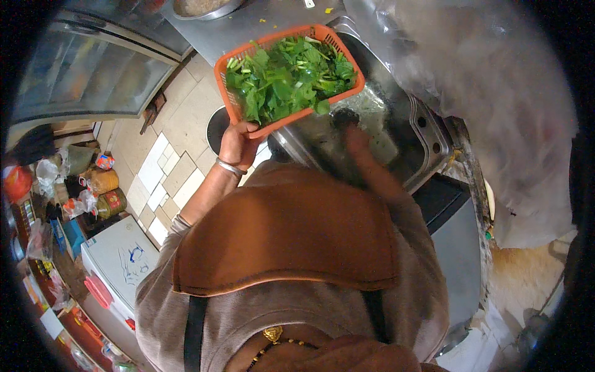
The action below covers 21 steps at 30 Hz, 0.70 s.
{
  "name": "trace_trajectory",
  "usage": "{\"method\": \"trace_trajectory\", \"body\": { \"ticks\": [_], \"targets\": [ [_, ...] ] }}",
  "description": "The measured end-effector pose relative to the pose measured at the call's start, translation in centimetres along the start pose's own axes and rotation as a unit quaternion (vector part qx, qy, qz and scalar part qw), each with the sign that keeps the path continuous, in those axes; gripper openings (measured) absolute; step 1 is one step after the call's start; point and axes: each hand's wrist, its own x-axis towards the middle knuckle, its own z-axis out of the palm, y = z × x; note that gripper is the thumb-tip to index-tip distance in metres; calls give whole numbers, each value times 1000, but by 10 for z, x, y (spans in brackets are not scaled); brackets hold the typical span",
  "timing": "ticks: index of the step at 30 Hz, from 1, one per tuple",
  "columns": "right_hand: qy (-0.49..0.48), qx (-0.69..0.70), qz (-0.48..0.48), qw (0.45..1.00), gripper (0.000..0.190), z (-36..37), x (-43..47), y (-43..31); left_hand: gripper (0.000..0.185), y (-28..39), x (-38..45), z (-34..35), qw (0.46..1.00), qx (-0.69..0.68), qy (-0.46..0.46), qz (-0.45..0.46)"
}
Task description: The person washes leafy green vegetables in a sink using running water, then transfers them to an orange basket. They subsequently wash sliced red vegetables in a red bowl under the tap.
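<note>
An orange plastic basket full of cut leafy greens is held up at its near left corner by my left hand, which wears a bangle on its wrist. The basket is tilted slightly and overlaps the left edge of a stainless steel sink. My right hand is low in the sink, right of the basket, over shallow water. It is blurred, and its fingers touch or lie beside a dark round thing that I cannot make out.
A metal counter runs behind the basket, with a metal bowl at its far left. Plastic sheeting hangs at the right. A dark round container stands left of the sink. Further left are a glass-doored cabinet and a white chest.
</note>
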Motion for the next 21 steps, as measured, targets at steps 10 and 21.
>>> {"method": "trace_trajectory", "body": {
  "ticks": [10, 21],
  "targets": [
    [201, -80, -177, 960, 14, 11, 31, -17, 20, -1, 0, -1, 998, 15, -31, 43],
    [44, -59, -151, 986, 21, -29, 13, -11, 29, 8, -2, -4, 999, -25, -29, -38]
  ]
}}
